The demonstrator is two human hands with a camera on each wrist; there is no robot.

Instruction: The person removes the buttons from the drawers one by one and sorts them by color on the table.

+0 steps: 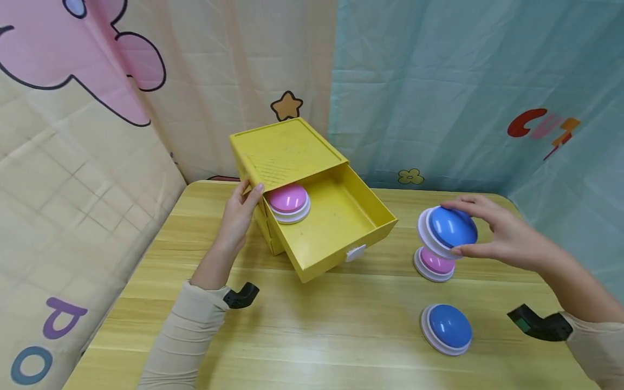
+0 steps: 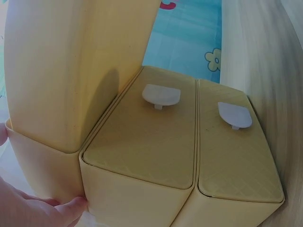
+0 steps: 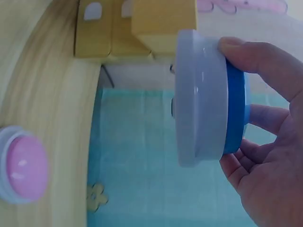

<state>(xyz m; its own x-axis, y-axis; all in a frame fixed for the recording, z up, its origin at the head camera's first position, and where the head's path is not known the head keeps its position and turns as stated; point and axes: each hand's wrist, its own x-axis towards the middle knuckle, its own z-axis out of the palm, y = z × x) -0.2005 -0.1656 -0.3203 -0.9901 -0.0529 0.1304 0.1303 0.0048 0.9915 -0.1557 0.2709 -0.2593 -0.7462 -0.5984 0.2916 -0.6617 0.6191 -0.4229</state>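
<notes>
A yellow drawer cabinet (image 1: 285,146) stands at the back of the wooden table (image 1: 312,325), its top drawer (image 1: 341,227) pulled out. A pink dome button (image 1: 288,201) lies in the drawer's back corner. My left hand (image 1: 241,208) rests against the cabinet's left side, thumb at the front edge. My right hand (image 1: 450,228) pinches a blue dome button (image 1: 454,223) by its white rim, tilted and lifted over a second pink button (image 1: 434,265) on the table. In the right wrist view the held blue button (image 3: 203,99) shows edge-on in my right hand (image 3: 236,104).
Another blue dome button (image 1: 447,327) lies near the table's front right. Two shut lower drawers (image 2: 147,142) with white handles (image 2: 161,94) show in the left wrist view. Patterned fabric walls close in the back and both sides.
</notes>
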